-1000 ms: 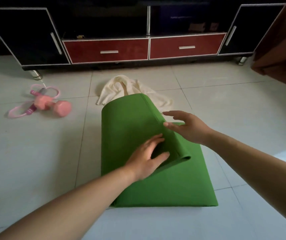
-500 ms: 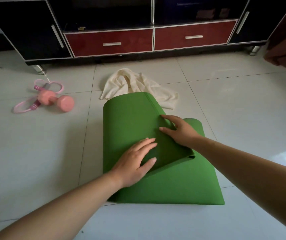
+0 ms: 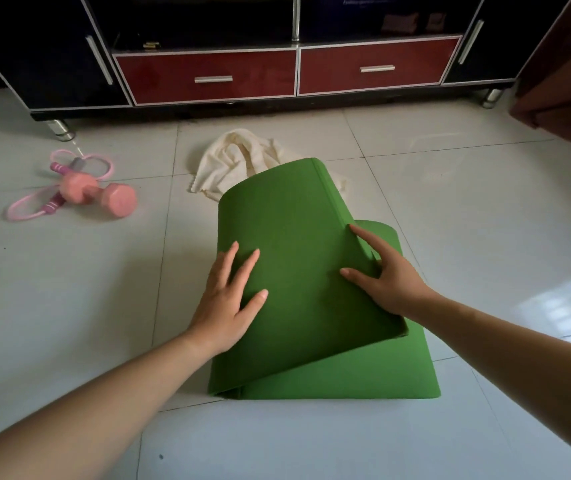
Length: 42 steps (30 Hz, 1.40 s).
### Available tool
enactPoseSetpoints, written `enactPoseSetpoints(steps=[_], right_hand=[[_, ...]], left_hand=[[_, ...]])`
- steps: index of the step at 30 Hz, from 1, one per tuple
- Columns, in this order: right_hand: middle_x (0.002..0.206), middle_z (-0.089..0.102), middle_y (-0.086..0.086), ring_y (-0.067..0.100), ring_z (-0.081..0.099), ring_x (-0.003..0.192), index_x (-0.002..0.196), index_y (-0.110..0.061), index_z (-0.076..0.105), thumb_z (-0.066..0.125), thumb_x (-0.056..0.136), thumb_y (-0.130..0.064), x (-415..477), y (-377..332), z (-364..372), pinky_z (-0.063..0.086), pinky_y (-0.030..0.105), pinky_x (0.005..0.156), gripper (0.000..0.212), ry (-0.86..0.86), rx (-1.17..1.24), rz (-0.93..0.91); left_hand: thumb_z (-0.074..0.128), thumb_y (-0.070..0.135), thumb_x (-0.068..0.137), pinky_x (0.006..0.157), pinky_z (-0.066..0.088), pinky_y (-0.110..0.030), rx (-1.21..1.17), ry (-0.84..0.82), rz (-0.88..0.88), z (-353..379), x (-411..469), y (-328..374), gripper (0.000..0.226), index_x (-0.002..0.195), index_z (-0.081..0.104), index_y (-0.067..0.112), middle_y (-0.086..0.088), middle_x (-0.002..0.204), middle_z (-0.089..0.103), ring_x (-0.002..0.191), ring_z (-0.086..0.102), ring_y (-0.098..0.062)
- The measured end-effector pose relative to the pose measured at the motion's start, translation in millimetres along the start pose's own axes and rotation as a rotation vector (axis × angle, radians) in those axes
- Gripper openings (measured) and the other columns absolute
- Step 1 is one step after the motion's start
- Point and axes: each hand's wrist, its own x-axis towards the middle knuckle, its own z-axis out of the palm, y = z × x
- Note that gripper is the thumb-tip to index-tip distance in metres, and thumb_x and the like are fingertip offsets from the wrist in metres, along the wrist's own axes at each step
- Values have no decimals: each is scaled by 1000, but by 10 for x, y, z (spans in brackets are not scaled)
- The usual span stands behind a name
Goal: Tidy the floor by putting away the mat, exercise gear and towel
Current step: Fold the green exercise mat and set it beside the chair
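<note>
The green mat (image 3: 297, 230) is being held down on the tiled floor (image 3: 69, 306) under both hands. It is folded over on itself, so that an upper layer is being laid askew across a lower one. The left hand (image 3: 225, 303) is being pressed flat onto the upper layer close to its left edge, with the fingers straight and spread apart and the thumb angled out to the side. The right hand (image 3: 388, 282) is being laid on the same layer at its right edge, likewise opened out. Its thumb is being rested on the top surface and its forefinger is being stretched along the edge. Its remaining fingers are being partly hidden by that edge, so it cannot be told whether they are being hooked beneath it. Beyond the fingertips the upper layer is being bent into a rounded fold. Below the wrists the lower layer is being left uncovered.

Just beyond that fold, ahead of both hands, a cream towel (image 3: 225, 161) is being left crumpled on the floor, partly screened by the mat. Well to the left of the left hand and farther off, a pink dumbbell (image 3: 104, 195) is being rested across a pink skipping rope (image 3: 56, 202), the two touching. Farther ahead of the hands, a dark cabinet (image 3: 52, 57) with two red drawers (image 3: 207, 74) is being carried on short metal feet.
</note>
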Motion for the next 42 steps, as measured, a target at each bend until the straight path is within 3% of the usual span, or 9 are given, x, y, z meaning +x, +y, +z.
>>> enactPoseSetpoints(steps=[2,5,6,10,17,22,28,33,42], right_hand=[[137,48,-4,20,56,115,134,-58,30,70,81,-32,-149,91,-80,52,41,93,71,39,18,-14],[133,44,-9,-15,53,103,137,-45,32,65,86,-15,-430,223,-188,48,8,80,68,120,81,-13],[134,43,-8,-17,51,103,138,-46,30,64,87,-13,-517,278,-217,47,7,82,69,125,95,3],[144,40,2,23,54,118,138,-56,22,62,88,-21,-706,491,-288,50,47,95,73,107,93,130],[137,44,14,25,59,108,126,-56,31,63,88,-18,-428,969,-202,51,39,90,63,104,159,254],[139,46,9,19,56,98,140,-40,34,60,90,-25,-293,1067,-104,47,27,80,58,120,104,273],[148,36,8,24,37,133,145,-15,32,58,91,-33,-201,900,-47,29,27,105,62,176,-290,72],[159,9,1,25,6,146,146,-25,29,39,92,-55,-76,907,103,14,46,118,63,37,-645,-115],[153,-7,-16,13,-16,141,146,-42,10,7,81,-73,-34,1152,201,1,32,113,72,-27,-714,-136]], left_hand=[[21,67,79,115,-1,-34,75,-45,71,65,-4,73,71,144,3,44,9,156,-15,144,-13,-16],[18,67,82,114,-3,-36,203,-132,193,126,0,137,69,142,-9,46,13,152,-27,141,-23,-13],[18,67,83,114,-4,-36,246,-167,225,136,5,162,69,141,-13,46,15,150,-31,139,-27,-11],[16,70,85,110,-15,-38,417,-345,279,199,28,286,75,140,-25,39,13,145,-42,131,-41,-12],[-3,68,79,113,-17,-44,524,-376,229,479,197,403,74,142,-22,36,6,149,-36,134,-38,-20],[2,66,86,112,-17,-45,540,-267,186,674,187,361,68,143,-16,35,7,151,-29,138,-29,-19],[17,61,91,113,-7,-46,581,-144,232,850,178,234,66,148,8,30,2,157,0,145,0,-25],[20,60,91,112,-4,-46,586,-122,241,880,189,209,65,148,15,28,1,157,7,144,6,-27],[28,42,94,113,14,-49,299,-49,200,846,50,163,48,141,35,31,5,155,21,143,9,-14]])
